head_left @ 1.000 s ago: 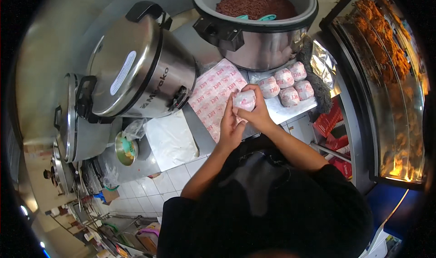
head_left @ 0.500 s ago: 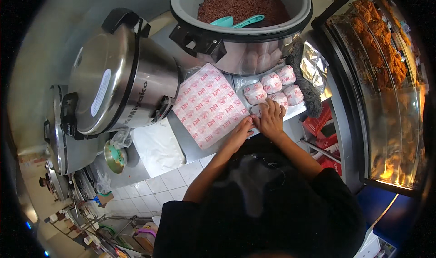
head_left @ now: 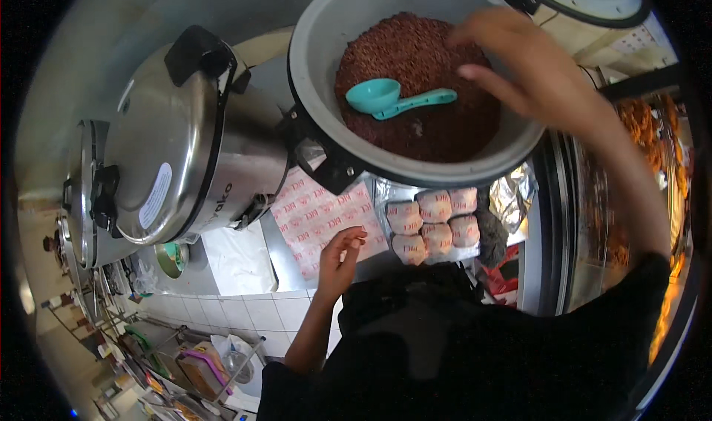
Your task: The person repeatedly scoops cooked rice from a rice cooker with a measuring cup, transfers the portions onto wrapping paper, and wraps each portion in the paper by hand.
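The right hand (head_left: pixel 528 66) had left six wrapped bundles (head_left: pixel 436 238) on the near desk (head_left: pixel 285 268), the last seemingly finished; its grip hung wide, apparently empty, over the far rice pot (head_left: pixel 316 98). The left hand (head_left: pixel 339 262) curled loosely, empty, above patterned paper (head_left: pixel 315 217).

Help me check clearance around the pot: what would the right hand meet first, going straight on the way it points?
Probably the reddish-brown rice in the open pot: the right hand points leftward over it, though its height above is unclear from this one view.
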Tool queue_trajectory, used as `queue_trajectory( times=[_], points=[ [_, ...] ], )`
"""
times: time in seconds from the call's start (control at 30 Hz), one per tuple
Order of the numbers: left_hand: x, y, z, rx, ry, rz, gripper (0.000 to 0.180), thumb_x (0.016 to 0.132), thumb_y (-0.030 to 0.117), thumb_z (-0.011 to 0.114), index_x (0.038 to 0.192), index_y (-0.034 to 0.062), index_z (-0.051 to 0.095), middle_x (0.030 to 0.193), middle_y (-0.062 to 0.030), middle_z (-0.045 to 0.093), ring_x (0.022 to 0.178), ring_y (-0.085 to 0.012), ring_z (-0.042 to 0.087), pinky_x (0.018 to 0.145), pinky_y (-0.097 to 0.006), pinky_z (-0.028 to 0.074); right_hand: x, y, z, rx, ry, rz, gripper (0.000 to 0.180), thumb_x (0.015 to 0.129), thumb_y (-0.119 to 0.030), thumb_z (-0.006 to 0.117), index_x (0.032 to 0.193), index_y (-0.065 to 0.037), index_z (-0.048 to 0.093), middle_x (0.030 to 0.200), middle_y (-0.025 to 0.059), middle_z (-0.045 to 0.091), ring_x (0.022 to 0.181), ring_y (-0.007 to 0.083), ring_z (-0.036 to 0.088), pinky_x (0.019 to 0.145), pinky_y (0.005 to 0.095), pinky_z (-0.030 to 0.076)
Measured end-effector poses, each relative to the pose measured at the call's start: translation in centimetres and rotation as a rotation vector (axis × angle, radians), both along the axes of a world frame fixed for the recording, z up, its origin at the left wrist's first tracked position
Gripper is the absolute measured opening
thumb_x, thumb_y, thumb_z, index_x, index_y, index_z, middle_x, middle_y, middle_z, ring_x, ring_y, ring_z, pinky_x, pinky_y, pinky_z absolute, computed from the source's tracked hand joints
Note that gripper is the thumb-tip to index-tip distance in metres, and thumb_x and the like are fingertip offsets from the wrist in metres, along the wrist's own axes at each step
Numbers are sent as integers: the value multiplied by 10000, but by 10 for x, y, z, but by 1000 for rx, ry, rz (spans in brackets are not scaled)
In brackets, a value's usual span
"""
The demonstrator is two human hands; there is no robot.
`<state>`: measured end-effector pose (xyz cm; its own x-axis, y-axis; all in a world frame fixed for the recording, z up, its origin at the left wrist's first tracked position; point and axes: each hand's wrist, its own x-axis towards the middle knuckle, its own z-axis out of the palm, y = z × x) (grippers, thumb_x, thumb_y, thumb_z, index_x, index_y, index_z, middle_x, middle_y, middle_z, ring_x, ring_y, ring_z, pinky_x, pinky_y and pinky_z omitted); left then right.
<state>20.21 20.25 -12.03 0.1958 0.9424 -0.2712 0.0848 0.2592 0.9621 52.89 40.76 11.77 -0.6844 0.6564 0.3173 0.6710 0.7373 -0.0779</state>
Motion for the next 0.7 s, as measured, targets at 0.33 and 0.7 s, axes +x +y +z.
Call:
queue_trajectory(
  times=[0.33,0.7],
  points=[
    [30,56,83,539,119,398,271,944,160,483,991,-70,619,895,-187,660,857,-274,636,803,-349,485,-70,98,-153,-446,-1001,188,133,779,-103,630,866,-48,714,869,144,697,850,318,685,736,435,553],
    [47,101,76,648,235,202,1176,768,699,611,1499,-1,11,1562,-231,-13,1442,-362,105,1152,-496,166,-29,163,-80,-281,-619,-186,407,894,-68,526,1277,9,410,805,214,638,792,391,657,694,480,535]
  ],
)
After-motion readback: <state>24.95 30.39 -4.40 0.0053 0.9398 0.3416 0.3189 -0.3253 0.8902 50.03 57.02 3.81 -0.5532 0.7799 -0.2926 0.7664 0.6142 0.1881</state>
